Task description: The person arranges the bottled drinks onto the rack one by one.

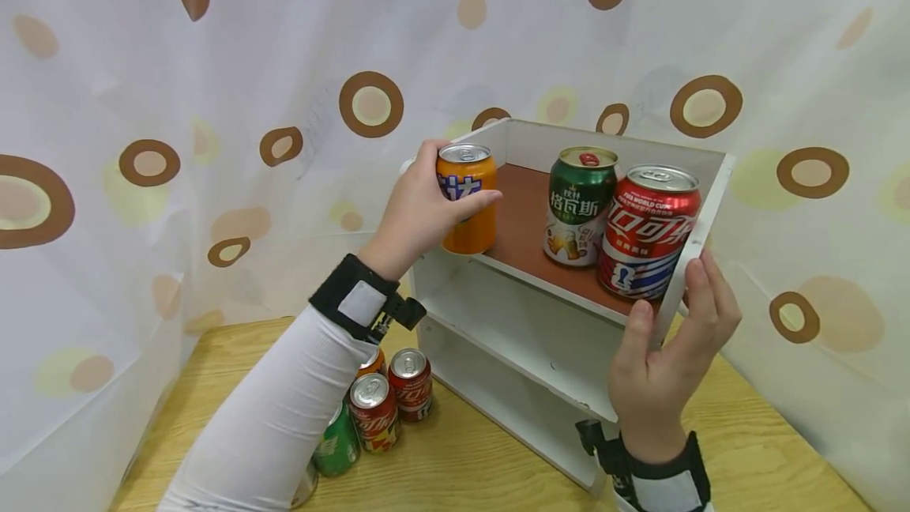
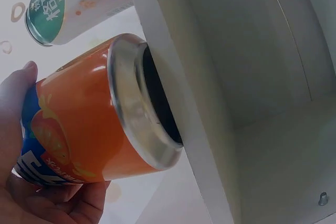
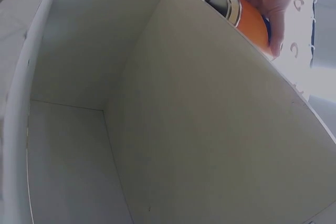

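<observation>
My left hand (image 1: pixel 415 216) holds an orange soda can (image 1: pixel 475 237) upright at the left front of a white shelf unit's (image 1: pixel 490 314) brown top deck. From the left wrist, the can's (image 2: pixel 79 108) metal base overlaps the board's front edge (image 2: pixel 178 77). On the deck's right half, a green-and-white can (image 1: pixel 579 200) and a red cola can (image 1: pixel 647 231) stand side by side. My right hand (image 1: pixel 664 366) grips the unit's right side panel near its front corner, thumb in front and fingers outside. The right wrist view shows a bare lower compartment (image 3: pixel 199 108).
Several more cans stand on the wooden table (image 1: pixel 469 468) left of the unit: two red ones (image 1: pixel 373 417), a green one (image 1: pixel 337 445) and others partly behind my left forearm (image 1: pixel 263 417). A patterned white sheet (image 1: pixel 455 46) hangs close behind the unit.
</observation>
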Available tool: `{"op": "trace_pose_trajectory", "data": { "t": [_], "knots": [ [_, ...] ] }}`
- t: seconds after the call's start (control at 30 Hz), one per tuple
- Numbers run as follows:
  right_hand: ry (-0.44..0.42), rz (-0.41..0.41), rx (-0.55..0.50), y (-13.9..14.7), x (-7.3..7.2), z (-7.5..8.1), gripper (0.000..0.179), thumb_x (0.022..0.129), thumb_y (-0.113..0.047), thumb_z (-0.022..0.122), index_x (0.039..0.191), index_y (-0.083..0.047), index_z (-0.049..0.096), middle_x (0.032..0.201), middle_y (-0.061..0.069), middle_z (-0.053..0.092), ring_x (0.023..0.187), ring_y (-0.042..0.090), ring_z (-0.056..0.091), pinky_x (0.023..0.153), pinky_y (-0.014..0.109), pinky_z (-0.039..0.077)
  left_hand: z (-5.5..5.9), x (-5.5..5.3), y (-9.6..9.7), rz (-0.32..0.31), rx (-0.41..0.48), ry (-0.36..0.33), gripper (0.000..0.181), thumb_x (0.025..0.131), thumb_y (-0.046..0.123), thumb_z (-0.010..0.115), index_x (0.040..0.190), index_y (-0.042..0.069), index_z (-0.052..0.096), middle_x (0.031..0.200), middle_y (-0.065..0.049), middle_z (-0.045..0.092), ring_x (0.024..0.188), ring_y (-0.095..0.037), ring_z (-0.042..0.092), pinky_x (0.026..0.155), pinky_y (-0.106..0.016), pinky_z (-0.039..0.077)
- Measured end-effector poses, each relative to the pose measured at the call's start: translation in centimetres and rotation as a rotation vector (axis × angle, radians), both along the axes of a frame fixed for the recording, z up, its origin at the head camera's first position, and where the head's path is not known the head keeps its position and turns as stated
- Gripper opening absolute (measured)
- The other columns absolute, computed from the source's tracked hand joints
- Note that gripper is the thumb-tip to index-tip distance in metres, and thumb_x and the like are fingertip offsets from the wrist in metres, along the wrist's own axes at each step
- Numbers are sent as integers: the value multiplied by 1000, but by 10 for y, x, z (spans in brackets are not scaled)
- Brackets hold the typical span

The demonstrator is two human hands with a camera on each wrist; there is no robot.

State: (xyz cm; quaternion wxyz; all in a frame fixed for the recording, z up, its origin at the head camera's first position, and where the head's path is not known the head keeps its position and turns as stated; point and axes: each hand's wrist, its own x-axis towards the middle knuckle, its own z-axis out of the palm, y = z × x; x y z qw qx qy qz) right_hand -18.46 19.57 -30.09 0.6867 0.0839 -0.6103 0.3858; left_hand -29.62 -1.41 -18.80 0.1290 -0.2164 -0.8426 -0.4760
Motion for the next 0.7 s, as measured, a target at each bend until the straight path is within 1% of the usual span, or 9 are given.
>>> {"op": "trace_pose_trajectory", "data": {
  "t": [0.23,0.47,0.7],
  "knots": [
    [0,-2,1,1,0,1,42,93,0,51,133,13,46,142,24,45,131,29,41,106,29,35,1,-2,4,-12,20,-13,82,88,38,83,149,13,35,135,-11,60,115,-25,62,100,-42,56],
    [2,0,16,2,-1,-2,41,94,-1,51,133,11,46,142,23,44,131,30,40,106,30,35,0,-6,6,-23,38,-1,79,88,36,83,148,13,37,134,-10,61,114,-24,63,99,-40,57],
    [-2,-5,18,4,-2,-4,42,93,0,50,134,11,46,142,24,44,131,30,40,106,30,36,-1,-11,11,-6,2,39,78,87,37,83,146,11,39,132,-11,63,112,-24,64,96,-38,58]
  ]
}}
